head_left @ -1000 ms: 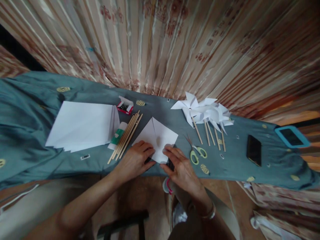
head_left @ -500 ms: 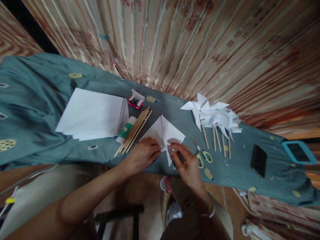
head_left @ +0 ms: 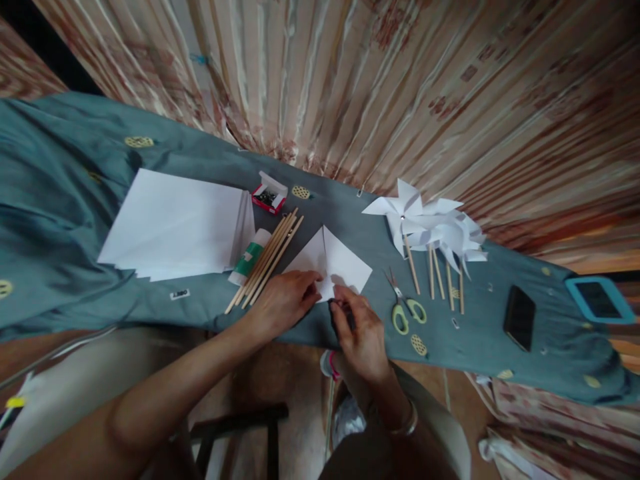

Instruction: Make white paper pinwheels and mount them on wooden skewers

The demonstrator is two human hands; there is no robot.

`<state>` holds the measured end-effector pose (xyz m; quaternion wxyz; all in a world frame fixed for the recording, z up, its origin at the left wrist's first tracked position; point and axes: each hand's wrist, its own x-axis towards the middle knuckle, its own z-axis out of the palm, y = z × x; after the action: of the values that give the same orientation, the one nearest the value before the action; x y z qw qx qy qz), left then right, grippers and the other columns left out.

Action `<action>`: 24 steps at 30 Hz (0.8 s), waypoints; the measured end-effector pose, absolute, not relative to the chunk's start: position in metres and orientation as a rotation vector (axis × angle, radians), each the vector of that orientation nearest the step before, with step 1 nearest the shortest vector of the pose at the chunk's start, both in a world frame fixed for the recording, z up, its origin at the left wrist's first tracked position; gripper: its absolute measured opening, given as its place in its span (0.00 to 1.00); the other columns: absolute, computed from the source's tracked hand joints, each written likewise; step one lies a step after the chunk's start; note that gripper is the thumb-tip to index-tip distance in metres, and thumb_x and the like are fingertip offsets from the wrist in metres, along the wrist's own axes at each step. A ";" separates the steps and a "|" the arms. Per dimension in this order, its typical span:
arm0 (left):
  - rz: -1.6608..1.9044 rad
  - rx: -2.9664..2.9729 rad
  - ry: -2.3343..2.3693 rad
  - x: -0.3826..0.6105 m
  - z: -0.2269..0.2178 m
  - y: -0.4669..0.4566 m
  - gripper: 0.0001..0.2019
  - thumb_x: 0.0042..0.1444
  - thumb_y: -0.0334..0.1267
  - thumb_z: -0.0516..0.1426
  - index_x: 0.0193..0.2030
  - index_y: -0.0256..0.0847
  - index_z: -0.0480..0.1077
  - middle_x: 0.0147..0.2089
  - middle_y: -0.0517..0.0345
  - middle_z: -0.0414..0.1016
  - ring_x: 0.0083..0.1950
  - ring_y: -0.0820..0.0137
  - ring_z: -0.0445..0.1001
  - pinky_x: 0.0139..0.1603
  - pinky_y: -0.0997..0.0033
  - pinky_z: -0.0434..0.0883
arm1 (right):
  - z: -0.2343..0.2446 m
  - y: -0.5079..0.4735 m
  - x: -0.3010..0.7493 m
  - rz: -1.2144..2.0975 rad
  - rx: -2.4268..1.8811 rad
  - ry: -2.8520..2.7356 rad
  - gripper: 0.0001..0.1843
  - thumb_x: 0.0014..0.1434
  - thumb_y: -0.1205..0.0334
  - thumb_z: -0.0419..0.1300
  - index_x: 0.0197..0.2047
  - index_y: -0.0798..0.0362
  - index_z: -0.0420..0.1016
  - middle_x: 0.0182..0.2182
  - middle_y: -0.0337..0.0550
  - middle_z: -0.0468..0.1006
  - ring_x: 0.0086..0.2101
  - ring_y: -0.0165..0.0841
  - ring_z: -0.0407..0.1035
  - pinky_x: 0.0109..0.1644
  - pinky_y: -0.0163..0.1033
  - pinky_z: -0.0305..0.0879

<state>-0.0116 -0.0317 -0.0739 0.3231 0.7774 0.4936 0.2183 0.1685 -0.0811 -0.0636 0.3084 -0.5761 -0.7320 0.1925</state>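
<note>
A white square paper (head_left: pixel 350 260) with slits cut in from its corners lies in front of me. My left hand (head_left: pixel 287 300) rests on its left part, fingers curled and pinching the paper near the middle. My right hand (head_left: pixel 361 327) has thumb and fingertips closed on the paper's near edge, close to the left fingertips. The near part of the sheet is mostly hidden by my fingers. Scissors (head_left: pixel 399 300) with light green handles lie right of my right hand. Several wooden sticks (head_left: pixel 273 260) lie left of the paper, against a white and green tube (head_left: pixel 250 257).
A stack of white paper (head_left: pixel 170 223) is at the left. Behind the sticks stands an open red and white box (head_left: pixel 270 193) of small dark pieces. Several paper pinwheels (head_left: pixel 425 223) on sticks lie at the right, with a dark phone (head_left: pixel 520 318) and a blue-framed device (head_left: pixel 600 300) farther right.
The paper's near point, which hung toward me between my hands, no longer shows there. My right hand has shifted slightly left and lower, nearer the left hand. The view has moved slightly.
</note>
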 end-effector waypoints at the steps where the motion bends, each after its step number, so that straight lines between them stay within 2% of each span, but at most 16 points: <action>1: 0.575 2.027 1.297 -0.012 -0.073 -0.032 0.12 0.59 0.31 0.59 0.50 0.37 0.72 0.39 0.54 0.80 0.41 0.65 0.78 0.44 0.68 0.72 | -0.064 -0.082 0.168 0.456 -1.492 -1.987 0.15 0.67 0.65 0.54 0.55 0.54 0.71 0.45 0.50 0.81 0.44 0.37 0.75 0.50 0.44 0.74; 8: 0.584 2.183 1.209 -0.013 -0.073 -0.032 0.06 0.61 0.32 0.58 0.40 0.38 0.76 0.37 0.54 0.78 0.40 0.66 0.76 0.43 0.69 0.71 | -0.069 -0.084 0.165 0.134 -1.420 -2.224 0.16 0.67 0.69 0.52 0.55 0.59 0.74 0.47 0.53 0.80 0.48 0.42 0.73 0.54 0.52 0.72; 18: 0.605 2.232 1.164 -0.011 -0.078 -0.031 0.08 0.62 0.32 0.56 0.40 0.38 0.78 0.39 0.53 0.78 0.42 0.66 0.76 0.45 0.69 0.72 | -0.070 -0.086 0.163 0.023 -1.448 -2.241 0.16 0.66 0.68 0.54 0.54 0.60 0.75 0.49 0.56 0.78 0.49 0.43 0.71 0.53 0.52 0.73; 24: 0.599 2.224 1.178 -0.010 -0.078 -0.031 0.08 0.62 0.31 0.56 0.41 0.37 0.78 0.39 0.53 0.78 0.42 0.66 0.76 0.45 0.68 0.72 | -0.071 -0.086 0.163 0.012 -1.463 -2.225 0.16 0.66 0.68 0.54 0.55 0.58 0.74 0.55 0.57 0.74 0.55 0.44 0.67 0.56 0.53 0.71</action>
<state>-0.0103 -0.0308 -0.0778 0.2739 0.8267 0.4380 0.2228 0.1627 -0.0856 -0.0708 0.2371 -0.5336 -0.8118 0.0043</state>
